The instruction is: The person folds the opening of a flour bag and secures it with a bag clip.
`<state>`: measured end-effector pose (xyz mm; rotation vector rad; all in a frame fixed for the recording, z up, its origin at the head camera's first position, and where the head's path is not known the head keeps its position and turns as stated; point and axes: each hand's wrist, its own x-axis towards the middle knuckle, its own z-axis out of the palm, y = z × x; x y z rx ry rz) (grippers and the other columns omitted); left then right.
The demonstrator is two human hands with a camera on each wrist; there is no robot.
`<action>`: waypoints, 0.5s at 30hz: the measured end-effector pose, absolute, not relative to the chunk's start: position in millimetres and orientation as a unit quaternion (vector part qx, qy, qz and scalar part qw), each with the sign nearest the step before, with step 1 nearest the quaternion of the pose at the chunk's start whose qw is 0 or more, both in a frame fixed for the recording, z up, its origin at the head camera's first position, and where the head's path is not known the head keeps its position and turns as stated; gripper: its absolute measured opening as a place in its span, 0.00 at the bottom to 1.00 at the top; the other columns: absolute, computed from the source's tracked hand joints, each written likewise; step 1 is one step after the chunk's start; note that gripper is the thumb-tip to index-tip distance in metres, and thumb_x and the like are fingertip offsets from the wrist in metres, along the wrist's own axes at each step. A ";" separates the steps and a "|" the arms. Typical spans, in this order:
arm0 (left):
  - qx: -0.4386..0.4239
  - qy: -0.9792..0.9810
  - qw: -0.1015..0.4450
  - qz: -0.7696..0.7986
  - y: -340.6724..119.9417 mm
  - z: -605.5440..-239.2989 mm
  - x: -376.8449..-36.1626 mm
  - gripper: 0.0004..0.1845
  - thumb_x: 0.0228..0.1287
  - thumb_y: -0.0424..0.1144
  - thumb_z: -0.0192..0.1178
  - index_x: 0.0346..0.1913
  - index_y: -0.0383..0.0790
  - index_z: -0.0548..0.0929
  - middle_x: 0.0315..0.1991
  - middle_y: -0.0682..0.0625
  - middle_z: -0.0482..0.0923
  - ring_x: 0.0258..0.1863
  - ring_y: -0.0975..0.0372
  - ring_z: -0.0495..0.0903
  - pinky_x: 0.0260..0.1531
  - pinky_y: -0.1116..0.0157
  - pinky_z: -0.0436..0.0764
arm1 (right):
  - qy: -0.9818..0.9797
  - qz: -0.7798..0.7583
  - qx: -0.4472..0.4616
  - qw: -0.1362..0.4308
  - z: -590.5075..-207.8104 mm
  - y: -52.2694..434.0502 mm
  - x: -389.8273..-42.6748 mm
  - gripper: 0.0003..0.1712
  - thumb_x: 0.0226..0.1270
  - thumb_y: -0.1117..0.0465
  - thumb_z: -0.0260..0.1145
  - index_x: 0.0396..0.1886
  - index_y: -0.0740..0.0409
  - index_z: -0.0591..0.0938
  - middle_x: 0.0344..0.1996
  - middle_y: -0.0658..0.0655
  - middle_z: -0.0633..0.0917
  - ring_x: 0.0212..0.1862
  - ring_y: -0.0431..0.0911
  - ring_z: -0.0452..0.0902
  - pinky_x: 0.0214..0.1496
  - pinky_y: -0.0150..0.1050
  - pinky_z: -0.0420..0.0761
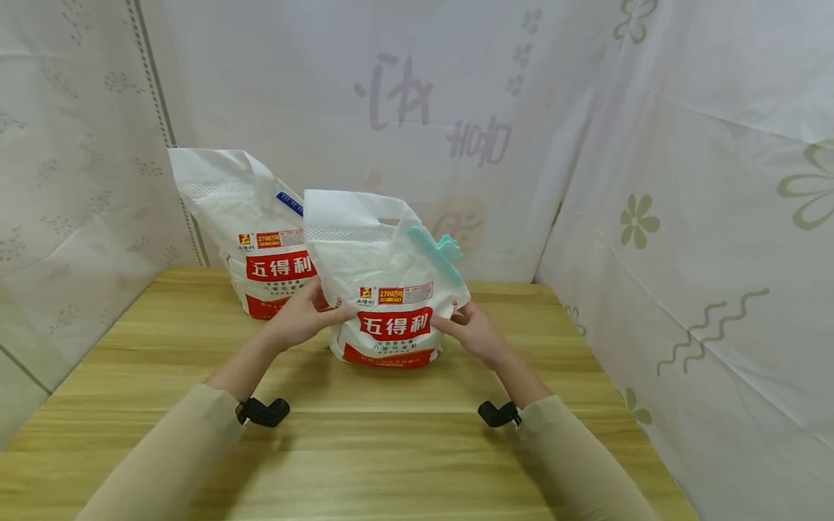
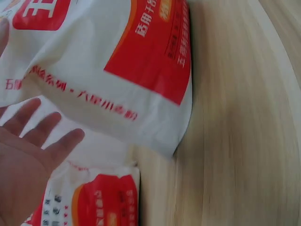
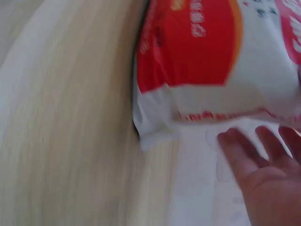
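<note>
Near edge of table (image 1: pixel 391 463): bare wood, open room between the two sleeves. Mid-table: front flour bag (image 1: pixel 384 289) stands upright, base on the wood. Left hand (image 1: pixel 301 316) presses its left side, fingers straight; right hand (image 1: pixel 470 331) presses the right side, fingers also extended (neither curls round it). Teal clip (image 1: pixel 435 252) sits on the bag's upper right edge. Behind, left: second flour bag (image 1: pixel 250 231), blue clip (image 1: pixel 289 203), close to the curtain wall (image 1: pixel 456 108).

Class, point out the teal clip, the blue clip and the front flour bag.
teal clip (image 1: pixel 435 252), head view, middle of its bar.
blue clip (image 1: pixel 289 203), head view, its visible strip.
front flour bag (image 1: pixel 394 324), head view, red label.
</note>
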<state>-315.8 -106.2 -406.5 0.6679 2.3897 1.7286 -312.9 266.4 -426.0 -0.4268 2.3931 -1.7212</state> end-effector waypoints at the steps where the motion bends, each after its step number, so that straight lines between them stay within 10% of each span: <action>1: 0.217 0.788 0.055 0.573 -103.5 -407.3 -316.7 0.33 0.73 0.51 0.75 0.75 0.52 0.73 0.70 0.49 0.83 0.72 0.50 0.81 0.73 0.42 0.79 | 0.804 -0.574 -0.140 0.075 -427.7 264.0 -312.5 0.40 0.76 0.48 0.76 0.82 0.42 0.70 0.77 0.57 0.77 0.77 0.65 0.75 0.77 0.66 0.76; 8: 0.200 0.796 0.019 0.571 -94.1 -404.2 -322.0 0.29 0.72 0.53 0.75 0.68 0.50 0.78 0.63 0.49 0.88 0.63 0.52 0.87 0.65 0.45 0.85 | 0.813 -0.562 -0.148 0.040 -427.5 256.3 -312.3 0.34 0.77 0.47 0.74 0.78 0.46 0.75 0.72 0.57 0.83 0.74 0.61 0.80 0.73 0.59 0.82; 15: 0.218 0.796 0.083 0.558 -97.5 -415.5 -318.0 0.39 0.65 0.46 0.81 0.75 0.48 0.72 0.72 0.46 0.81 0.76 0.45 0.76 0.79 0.38 0.71 | 0.828 -0.533 -0.147 0.089 -428.3 258.9 -307.5 0.38 0.72 0.49 0.80 0.77 0.46 0.75 0.71 0.56 0.83 0.72 0.61 0.81 0.72 0.61 0.83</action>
